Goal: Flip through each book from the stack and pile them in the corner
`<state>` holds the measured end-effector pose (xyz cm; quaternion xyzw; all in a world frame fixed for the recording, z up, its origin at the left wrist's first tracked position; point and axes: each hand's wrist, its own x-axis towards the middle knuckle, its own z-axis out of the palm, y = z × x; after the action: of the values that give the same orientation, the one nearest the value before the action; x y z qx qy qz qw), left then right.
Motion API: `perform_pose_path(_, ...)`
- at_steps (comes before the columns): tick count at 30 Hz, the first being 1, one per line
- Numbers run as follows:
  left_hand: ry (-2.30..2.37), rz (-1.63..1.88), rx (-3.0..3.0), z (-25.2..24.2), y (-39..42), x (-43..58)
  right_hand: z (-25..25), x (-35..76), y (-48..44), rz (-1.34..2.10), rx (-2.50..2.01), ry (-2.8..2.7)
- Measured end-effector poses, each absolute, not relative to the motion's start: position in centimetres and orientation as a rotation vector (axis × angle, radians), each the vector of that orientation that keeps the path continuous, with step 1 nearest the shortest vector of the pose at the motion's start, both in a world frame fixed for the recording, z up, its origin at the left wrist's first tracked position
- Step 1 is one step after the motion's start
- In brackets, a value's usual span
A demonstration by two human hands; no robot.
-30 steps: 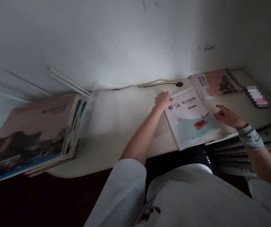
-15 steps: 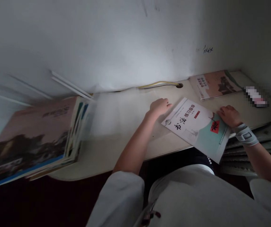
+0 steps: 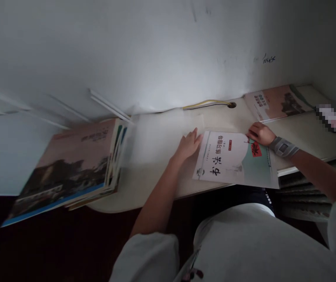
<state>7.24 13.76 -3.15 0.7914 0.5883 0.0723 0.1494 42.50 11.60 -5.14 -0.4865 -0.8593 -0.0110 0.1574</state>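
Note:
A calligraphy workbook [image 3: 232, 162] with a white and green cover lies near the desk's front edge, one corner overhanging it. My right hand [image 3: 262, 134], with a grey band on the wrist, has its fingers bent over the workbook's far edge and grips it there. At the workbook's left edge is my left hand [image 3: 189, 144], fingers stretched out and resting low over a clear plastic book cover [image 3: 153, 135]. That see-through cover spreads flat to the left; whether any of it wraps the workbook I cannot tell.
A stack of books [image 3: 76, 164] stands at the desk's left end. Back right are a history textbook [image 3: 279, 102] and a blurred-out phone-shaped item [image 3: 333, 117]. A yellow cable [image 3: 206, 102] runs along the wall into a hole [image 3: 232, 105] in the desk [image 3: 306, 137].
The workbook has turned so its edges lie nearly square to the desk and moved slightly left. My right hand moved left with it; my left hand lowered and its fingers straightened. The view shifted.

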Motion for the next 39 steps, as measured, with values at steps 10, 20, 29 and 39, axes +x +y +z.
perform_pose_path(10, 1.647, 0.221, 2.523, -1.0, 13.4, 7.9, -2.7, 36.7, 14.3, -0.19, -1.373, -2.511)
perform_pose_path(20, 0.984, 0.017, 2.734, -4.1, 5.3, 14.0, -3.3, 28.9, 3.5, 0.195, -1.104, -2.629)
perform_pose_path(29, 1.219, -0.04, 2.706, -3.9, 7.0, 9.9, -5.5, 37.5, 5.5, 0.133, -1.368, -2.614)
perform_pose_path(39, 1.919, 0.343, 1.951, -1.8, 14.6, 4.5, -3.3, 43.0, 8.9, 0.139, -2.091, -2.011)
